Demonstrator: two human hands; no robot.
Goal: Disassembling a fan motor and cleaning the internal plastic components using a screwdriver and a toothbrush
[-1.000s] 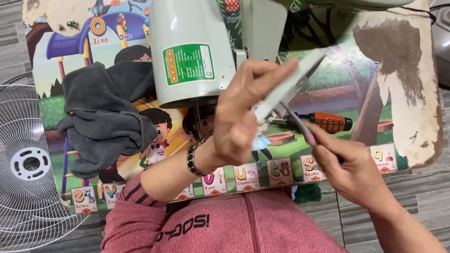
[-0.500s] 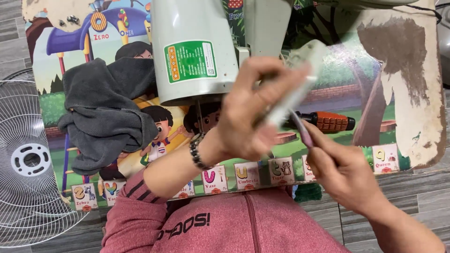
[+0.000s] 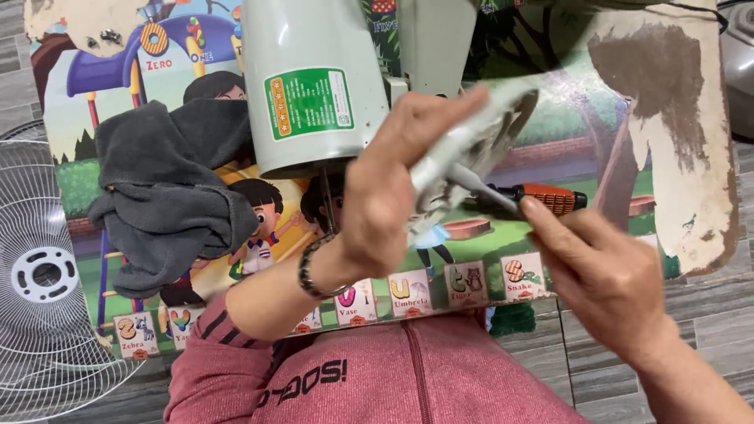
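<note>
My left hand (image 3: 393, 188) grips a dusty, pale translucent fan blade (image 3: 479, 145) and holds it tilted above the table. My right hand (image 3: 601, 271) pinches a thin tool (image 3: 483, 184) whose tip rests against the blade's grimy surface. Just behind the blade stands the pale green fan motor housing (image 3: 310, 82) with a green sticker. An orange-handled screwdriver (image 3: 542, 196) lies on the table beyond my right hand.
A dark grey cloth (image 3: 169, 196) lies bunched at the left on a small table (image 3: 660, 102) covered with a worn, colourful cartoon picture. A white wire fan guard (image 3: 43, 275) rests on the tiled floor at the far left.
The fan blade has turned in my left hand, its broad face now tilting up and right. My right hand has shifted slightly right, still working the tool against the blade.
</note>
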